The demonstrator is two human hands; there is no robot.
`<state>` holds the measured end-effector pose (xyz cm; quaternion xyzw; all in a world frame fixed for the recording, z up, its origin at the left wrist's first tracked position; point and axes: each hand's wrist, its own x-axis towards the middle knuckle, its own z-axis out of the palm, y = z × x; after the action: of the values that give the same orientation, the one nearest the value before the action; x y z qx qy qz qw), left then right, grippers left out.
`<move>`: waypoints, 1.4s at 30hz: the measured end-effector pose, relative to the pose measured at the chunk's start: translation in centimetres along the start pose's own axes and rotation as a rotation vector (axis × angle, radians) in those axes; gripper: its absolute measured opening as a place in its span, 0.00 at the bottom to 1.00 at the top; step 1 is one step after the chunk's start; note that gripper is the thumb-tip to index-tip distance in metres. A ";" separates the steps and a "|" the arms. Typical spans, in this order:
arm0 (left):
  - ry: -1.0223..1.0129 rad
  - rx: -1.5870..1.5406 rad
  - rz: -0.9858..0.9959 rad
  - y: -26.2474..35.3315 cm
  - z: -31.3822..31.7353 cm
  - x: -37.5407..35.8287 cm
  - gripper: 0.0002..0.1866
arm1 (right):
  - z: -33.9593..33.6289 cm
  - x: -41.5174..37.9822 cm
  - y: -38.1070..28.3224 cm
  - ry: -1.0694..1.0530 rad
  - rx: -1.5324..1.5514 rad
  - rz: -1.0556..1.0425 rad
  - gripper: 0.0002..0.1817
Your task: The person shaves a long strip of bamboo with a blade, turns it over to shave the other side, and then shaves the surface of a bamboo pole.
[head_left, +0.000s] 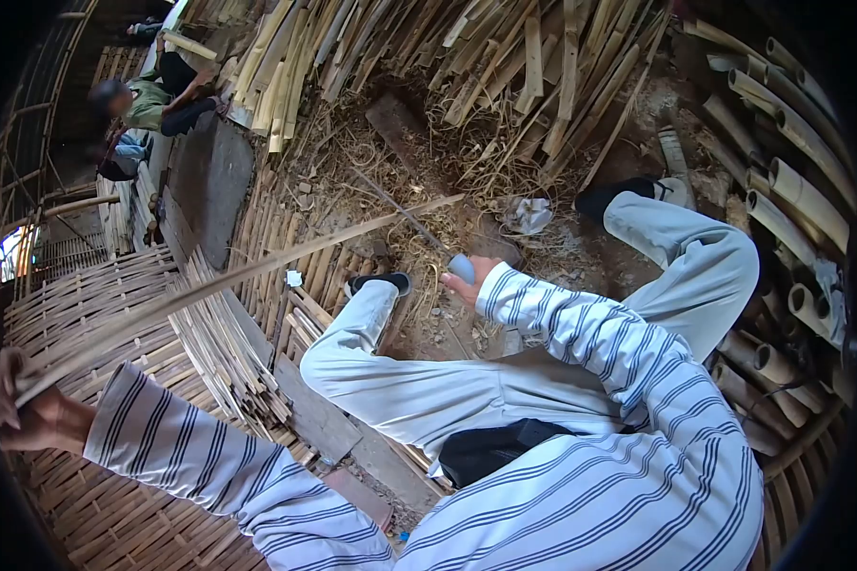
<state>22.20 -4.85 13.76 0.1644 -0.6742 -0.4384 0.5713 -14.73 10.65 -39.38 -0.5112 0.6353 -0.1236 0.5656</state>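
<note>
My left hand (40, 419), stretched out at the far left, is closed around one end of a long bamboo strip (229, 278). The strip slants up and to the right, its thin far end above the shaving-covered ground. My right hand (484, 273) grips the pale grey handle (462, 267) of a knife (411, 221) in front of my legs. Its narrow blade points up and left and crosses the strip near the strip's far end. Loose bamboo shavings (490, 157) lie around and beyond the blade.
Split bamboo slats (448, 38) are heaped ahead, and cut bamboo poles (805, 143) are stacked at the right. Woven bamboo matting (95, 314) and a bundle of thin strips (224, 352) lie at the left. Another person (152, 100) sits at the upper left.
</note>
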 end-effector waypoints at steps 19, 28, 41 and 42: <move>-0.298 -0.101 0.116 4.7 -0.5 -1.1 0.17 | -1.4 -4.0 -2.2 -0.071 0.190 -0.130 0.39; -0.290 -0.082 0.086 1.5 0.1 -1.6 0.17 | 1.5 2.0 2.4 0.095 0.061 0.005 0.37; -0.294 -0.061 0.142 2.4 0.3 -2.1 0.17 | 2.4 0.6 0.9 0.201 0.145 -0.093 0.30; -0.298 -0.064 0.142 2.5 0.5 -2.2 0.17 | 1.6 1.3 1.4 0.154 0.141 -0.024 0.31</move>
<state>23.12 -1.65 14.30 0.0312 -0.7470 -0.4377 0.4994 -13.92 10.93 -41.73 -0.4665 0.6605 -0.2138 0.5480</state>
